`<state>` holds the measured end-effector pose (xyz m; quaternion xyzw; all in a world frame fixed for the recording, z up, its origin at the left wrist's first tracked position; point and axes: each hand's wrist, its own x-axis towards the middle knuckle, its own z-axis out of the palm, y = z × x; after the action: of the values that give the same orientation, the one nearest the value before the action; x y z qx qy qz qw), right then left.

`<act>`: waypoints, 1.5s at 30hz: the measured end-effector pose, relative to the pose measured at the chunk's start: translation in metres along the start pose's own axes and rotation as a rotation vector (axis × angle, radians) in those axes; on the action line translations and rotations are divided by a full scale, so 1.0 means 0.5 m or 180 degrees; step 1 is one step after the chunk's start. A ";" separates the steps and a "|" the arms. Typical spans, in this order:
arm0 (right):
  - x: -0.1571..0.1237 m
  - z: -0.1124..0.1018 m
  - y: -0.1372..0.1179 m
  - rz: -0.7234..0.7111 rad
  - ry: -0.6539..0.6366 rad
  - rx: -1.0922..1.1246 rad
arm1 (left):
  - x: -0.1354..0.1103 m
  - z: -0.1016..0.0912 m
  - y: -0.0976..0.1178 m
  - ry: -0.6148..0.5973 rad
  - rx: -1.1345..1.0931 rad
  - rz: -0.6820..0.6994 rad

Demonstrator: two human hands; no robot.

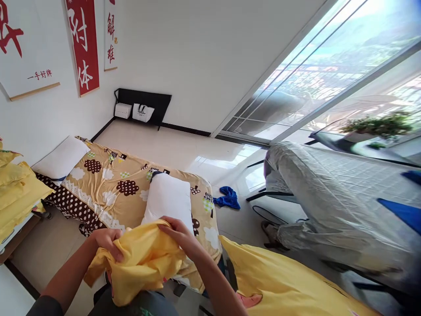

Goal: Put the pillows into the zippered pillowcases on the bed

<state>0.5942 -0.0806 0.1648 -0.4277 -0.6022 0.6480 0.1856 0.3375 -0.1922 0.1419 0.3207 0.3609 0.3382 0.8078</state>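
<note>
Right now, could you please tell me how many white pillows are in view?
2: a far pillow at the left end of the patterned sheet, and a nearer pillow on that sheet, partly behind the yellow cloth. Others could be hidden.

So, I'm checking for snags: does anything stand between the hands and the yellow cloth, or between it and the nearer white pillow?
Nothing visible: the left hand and right hand both grip the yellow cloth, which in view overlaps the nearer white pillow.

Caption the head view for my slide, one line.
Left hand and right hand hold a bunched yellow cloth near a white pillow on a patterned cover.
</note>
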 end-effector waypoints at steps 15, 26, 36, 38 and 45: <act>0.110 0.072 0.059 -0.2030 0.0242 -0.1687 | 0.066 -0.004 0.041 0.2070 -0.0956 0.1140; 0.295 -0.086 0.114 -0.2635 0.0784 -0.2273 | 0.121 -0.103 0.148 0.2668 -0.2045 0.1606; 0.332 -0.091 -0.025 -0.1060 0.0078 -0.0217 | 0.270 -0.107 0.212 0.1640 -0.0989 0.1179; 0.344 -0.077 -0.033 -0.0894 0.0237 0.0109 | 0.287 -0.119 0.215 0.1391 -0.0912 0.1123; 0.399 -0.078 -0.057 -0.0723 0.1333 0.1421 | 0.305 -0.259 0.186 0.0897 -0.1550 0.1373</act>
<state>0.5038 0.1003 0.1293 -0.4305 -0.4379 0.6371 0.4658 0.2825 0.0147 0.0878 0.1377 0.3015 0.6181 0.7128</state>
